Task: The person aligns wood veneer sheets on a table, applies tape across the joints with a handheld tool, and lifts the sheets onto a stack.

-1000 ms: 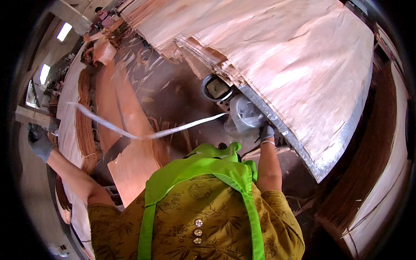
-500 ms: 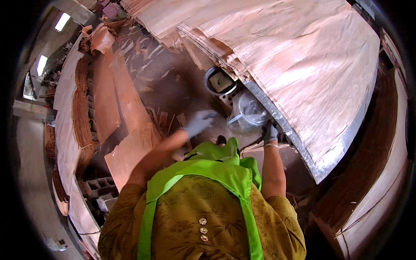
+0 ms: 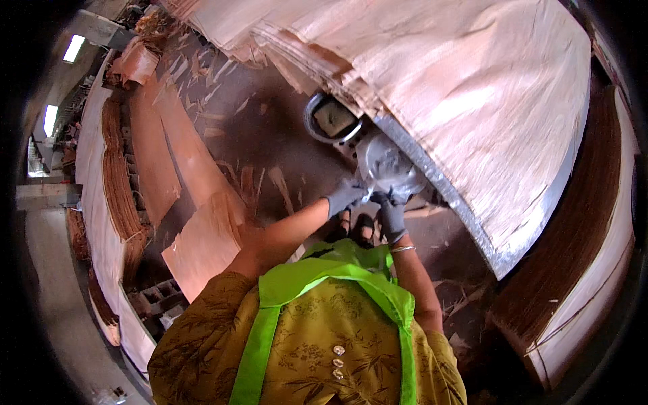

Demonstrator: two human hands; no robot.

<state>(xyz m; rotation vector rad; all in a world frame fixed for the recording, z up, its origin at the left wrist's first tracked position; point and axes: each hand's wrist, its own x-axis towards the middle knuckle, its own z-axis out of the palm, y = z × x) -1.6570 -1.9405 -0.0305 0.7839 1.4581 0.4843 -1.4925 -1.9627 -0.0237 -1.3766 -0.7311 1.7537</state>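
Note:
Both my hands wear grey gloves and meet in front of my apron, at the near edge of a clear plastic bag [image 3: 390,164]. The bag looks crumpled and round, and it sits beside the metal-edged table; its contents are hard to make out. My left hand [image 3: 345,196] is closed at the bag's near left edge, where a small pale strip shows by the fingertips. Close on its right, my right hand [image 3: 390,214] pinches the same edge. Just beyond the bag stands a dark round container [image 3: 332,119] with a tan block-like thing inside.
A large stack of thin wood veneer sheets [image 3: 466,101] covers the table with the metal edge [image 3: 445,185] at my right front. More veneer stacks stand at far left [image 3: 121,175] and far right [image 3: 574,229]. Loose sheets [image 3: 202,229] and scraps lie on the floor.
My left hand has come in from the left to the bag's edge. My right hand has moved from beside the table edge toward the left, and both hands are now together.

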